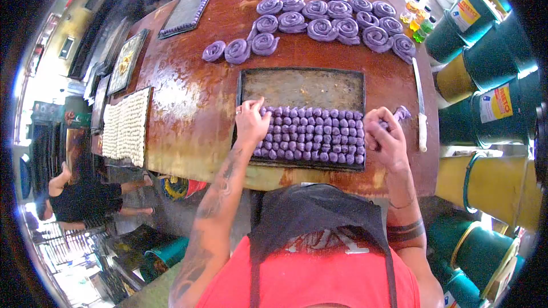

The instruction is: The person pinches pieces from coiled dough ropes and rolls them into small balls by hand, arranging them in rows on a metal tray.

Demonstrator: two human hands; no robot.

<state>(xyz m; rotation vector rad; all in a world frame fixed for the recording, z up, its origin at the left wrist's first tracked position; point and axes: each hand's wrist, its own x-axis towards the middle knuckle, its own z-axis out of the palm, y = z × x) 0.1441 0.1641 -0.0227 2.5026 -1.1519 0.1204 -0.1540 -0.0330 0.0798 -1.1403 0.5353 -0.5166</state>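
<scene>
A dark baking tray [302,85] lies on the table before me, its near part filled with rows of small purple dough balls [311,134]. At the left end of the farthest row, my left hand [253,121] has its thumb and forefinger around a purple dough ball. Just beyond the tray's right edge, my right hand [386,137] is closed around a strip of purple dough [403,113], one end of which sticks out past the fingers. Much of that strip is hidden in the fist. Coiled purple dough [321,29] lies in several spirals behind the tray.
A long knife [421,108] with a white handle lies right of my right hand. On the brown table [182,80], a tray of pale dough pieces [127,127] sits at left. Green buckets [502,57] and bottles [423,29] line the right side. Another person [85,202] is at far left.
</scene>
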